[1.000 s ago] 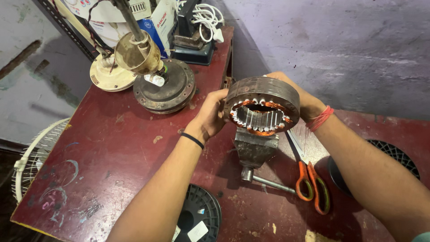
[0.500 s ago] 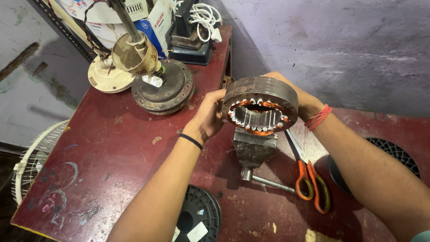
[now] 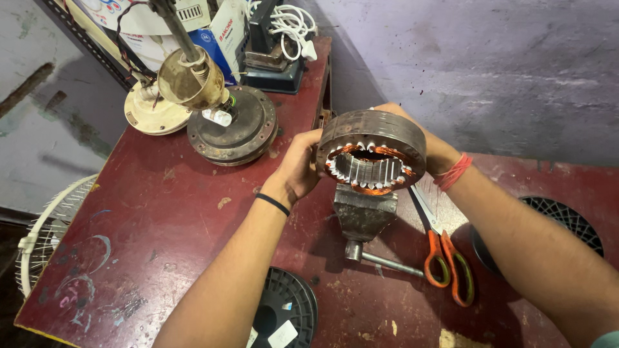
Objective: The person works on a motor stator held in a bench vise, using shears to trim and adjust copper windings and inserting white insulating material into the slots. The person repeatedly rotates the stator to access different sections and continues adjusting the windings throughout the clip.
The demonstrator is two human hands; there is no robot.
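A round, rusty-brown motor stator (image 3: 374, 152) with copper windings and white slot liners inside its bore is held up between both hands, just above a small grey bench vise (image 3: 363, 216). My left hand (image 3: 299, 167) grips its left rim; a black band circles that wrist. My right hand (image 3: 433, 145) wraps the far right rim, mostly hidden behind the stator, with a red thread on the wrist.
On the dark red table (image 3: 161, 232) lie orange-handled scissors (image 3: 445, 258), a fan motor housing (image 3: 233, 132) with a brass-coloured cup and rod (image 3: 190, 77), a black wire spool (image 3: 284, 316), and a white cable (image 3: 290, 22). A fan guard (image 3: 45, 232) leans at the left; a black grille (image 3: 561, 219) sits right.
The stator has stayed between my hands above the vise; it has tilted only slightly, and the view has shifted a little.
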